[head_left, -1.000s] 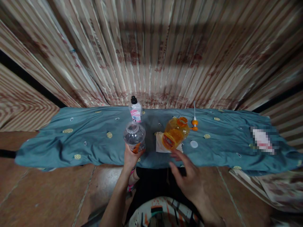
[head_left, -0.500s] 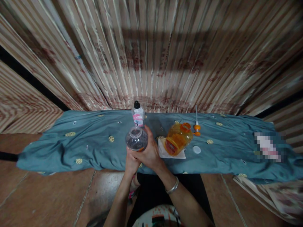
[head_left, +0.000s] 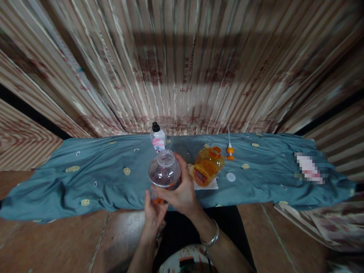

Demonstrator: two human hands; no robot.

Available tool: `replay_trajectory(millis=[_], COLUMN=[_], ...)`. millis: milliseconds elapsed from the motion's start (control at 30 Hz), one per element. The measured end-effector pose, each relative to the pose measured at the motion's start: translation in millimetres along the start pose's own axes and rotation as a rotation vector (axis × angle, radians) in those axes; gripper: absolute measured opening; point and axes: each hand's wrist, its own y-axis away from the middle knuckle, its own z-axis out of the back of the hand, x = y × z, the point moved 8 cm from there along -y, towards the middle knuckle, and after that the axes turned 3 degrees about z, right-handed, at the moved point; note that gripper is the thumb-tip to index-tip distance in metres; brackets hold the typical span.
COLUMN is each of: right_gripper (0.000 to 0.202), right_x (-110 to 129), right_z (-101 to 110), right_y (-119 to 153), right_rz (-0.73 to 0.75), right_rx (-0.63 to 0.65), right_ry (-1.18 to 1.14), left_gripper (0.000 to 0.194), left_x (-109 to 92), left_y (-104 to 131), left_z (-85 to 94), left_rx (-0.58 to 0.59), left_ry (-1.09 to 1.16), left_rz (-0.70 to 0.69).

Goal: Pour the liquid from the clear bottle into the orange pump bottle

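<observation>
A clear, wide-bodied bottle (head_left: 165, 168) with an uncapped round neck is held over the front of the cloth-covered surface. My right hand (head_left: 184, 195) wraps round its right side, thumb across the front. Under its lower left part, my left hand (head_left: 155, 214) cups the base, with orange showing there. Just right of my hands, an orange see-through bottle (head_left: 209, 165) without a cap leans on a white paper (head_left: 212, 185). An orange pump head with a tube (head_left: 230, 150) lies behind it on the right, and a round white cap (head_left: 231, 177) lies nearby.
A clear bottle with a black cap and pink label (head_left: 158, 141) stands behind the held bottle. The blue-green cloth (head_left: 108, 182) has pineapple prints. A blurred white and pink item (head_left: 309, 168) lies far right. Striped curtains (head_left: 184, 68) hang behind.
The clear bottle has been lifted and shows more of its side. My left hand has slid down to its base and opened up somewhat. The view has shifted slightly right.
</observation>
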Motion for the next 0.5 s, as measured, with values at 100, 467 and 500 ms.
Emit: replay_trajectory(millis=[100,467,500], right_gripper=[0.108,0.135,0.135], right_x=[7.7,20.9,28.1], right_z=[1.3,20.7,25.1], right_y=[2.7,15.2,20.8], right_rz=[0.010,0.119,0.178], right_rx=[-0.008,0.057,0.052], right_ry=[-0.010,0.249,0.290], left_gripper=[0.049,0.047,0.048], left_x=[8.9,21.3,21.0], left_y=[10.8,4.0,3.1], left_z=[-9.1,-15.0,-15.2], left_rx=[-0.040,-0.043,-0.020], left_ry=[0.054,0.131,0.132], left_rz=[0.046,0.134,0.142])
